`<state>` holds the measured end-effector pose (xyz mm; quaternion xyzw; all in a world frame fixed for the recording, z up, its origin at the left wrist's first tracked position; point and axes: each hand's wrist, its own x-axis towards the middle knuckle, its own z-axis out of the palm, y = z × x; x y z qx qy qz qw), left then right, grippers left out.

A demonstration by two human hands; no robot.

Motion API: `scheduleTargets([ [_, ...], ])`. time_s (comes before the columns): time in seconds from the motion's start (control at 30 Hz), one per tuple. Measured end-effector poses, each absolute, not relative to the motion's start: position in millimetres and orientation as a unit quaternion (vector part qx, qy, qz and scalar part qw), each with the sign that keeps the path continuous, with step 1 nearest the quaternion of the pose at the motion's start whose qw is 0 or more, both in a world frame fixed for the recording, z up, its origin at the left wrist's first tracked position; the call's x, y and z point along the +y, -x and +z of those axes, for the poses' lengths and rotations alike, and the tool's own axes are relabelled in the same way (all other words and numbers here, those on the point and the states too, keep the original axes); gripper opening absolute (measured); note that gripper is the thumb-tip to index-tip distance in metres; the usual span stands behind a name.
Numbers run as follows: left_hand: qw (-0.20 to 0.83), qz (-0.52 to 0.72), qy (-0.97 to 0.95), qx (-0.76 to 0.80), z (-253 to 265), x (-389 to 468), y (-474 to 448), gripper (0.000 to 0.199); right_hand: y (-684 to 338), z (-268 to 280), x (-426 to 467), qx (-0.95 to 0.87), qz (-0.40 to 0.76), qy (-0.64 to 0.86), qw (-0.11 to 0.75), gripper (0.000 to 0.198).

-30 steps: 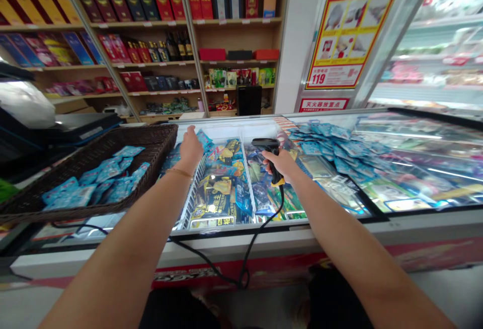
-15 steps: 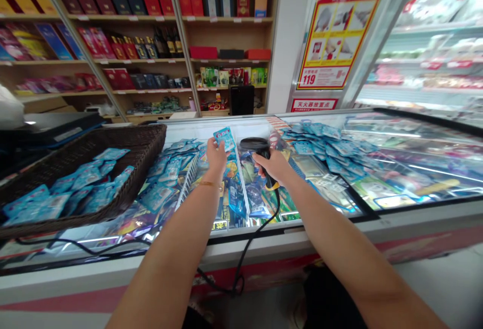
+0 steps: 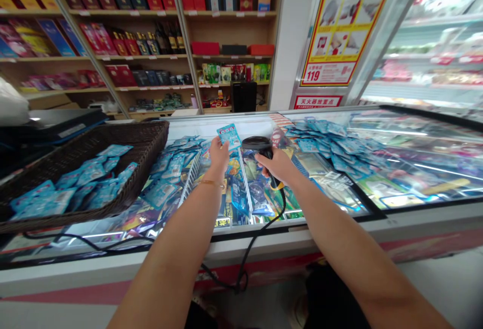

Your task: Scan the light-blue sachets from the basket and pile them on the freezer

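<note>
My left hand (image 3: 219, 155) pinches a small blue packet (image 3: 230, 136) by its lower left edge, holding it up above the glass top of a chest freezer (image 3: 256, 117). Wrapped round the handle of a black barcode scanner (image 3: 257, 143) is my right hand (image 3: 277, 162). The scanner's head points left, close to the packet but apart from it. From its yellow-ringed grip a black cable (image 3: 260, 231) runs down over the freezer's front edge. Loose blue packets (image 3: 171, 165) lie left of my left hand, and a larger pile of blue packets (image 3: 335, 143) lies to the right.
A brown wicker basket (image 3: 154, 140) with several blue packets stands at the left on the freezer. Frozen goods in wire dividers show through the glass. Shelves of boxed bottles (image 3: 132, 12) stand behind, beside a red and yellow poster (image 3: 335, 32). A lit display fridge is at the right.
The blue packet in my left hand has tilted slightly and shows more of its face. The whole view has shifted a little; my right hand keeps its hold on the barcode scanner.
</note>
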<state>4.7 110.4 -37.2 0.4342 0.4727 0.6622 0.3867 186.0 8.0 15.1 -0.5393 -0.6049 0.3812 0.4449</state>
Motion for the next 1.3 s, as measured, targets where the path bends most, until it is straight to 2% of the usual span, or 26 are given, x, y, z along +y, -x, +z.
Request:
scheduleTargets([
  [0.43,0.399,0.682,-0.423,0.444,-44,117,-1,0.029,-186,16,6,-0.63,0.354,0.564,0.399,0.023],
  [0.8,0.401,0.683,-0.416,0.445,-47,120,-2,0.026,-187,9,11,-0.634,0.373,0.538,0.412,0.017],
  [1.3,0.399,0.709,-0.358,0.459,-42,121,2,0.029,-187,18,-3,-0.678,0.325,0.542,0.376,0.018],
])
